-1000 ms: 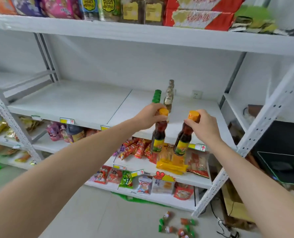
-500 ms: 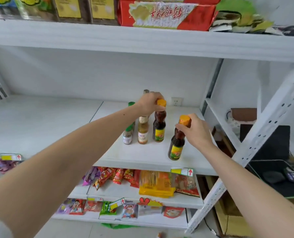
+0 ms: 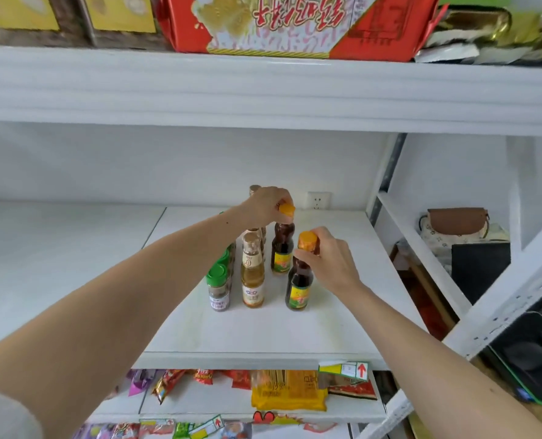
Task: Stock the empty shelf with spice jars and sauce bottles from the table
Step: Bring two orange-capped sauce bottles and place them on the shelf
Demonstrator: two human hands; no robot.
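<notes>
A white metal shelf point(image 3: 263, 337) stands against a white wall, with a wall socket point(image 3: 318, 200) at the back of it. On this shelf there are three short rows of goods. At the left stand spice jars with green lids point(image 3: 218, 288), one behind the other. In the middle stand pale golden bottles point(image 3: 252, 277). At the right stand two dark sauce bottles with orange caps.

The left hand point(image 3: 268, 205) reaches over the rows, and its fingers are curled around the orange cap of the rear dark bottle point(image 3: 281, 248), which stands upright on the shelf. The right hand point(image 3: 330, 259) grips the neck of the front dark bottle point(image 3: 298, 288) just under its cap; this bottle also stands upright on the board, just in front of the other one.

On the upper shelf lies a red box point(image 3: 295, 23). Below, snack packets point(image 3: 290, 391) fill the lower shelf, and a price tag point(image 3: 344, 370) hangs on the front edge. At the right, a brown bag point(image 3: 456, 221) lies on a side rack.
</notes>
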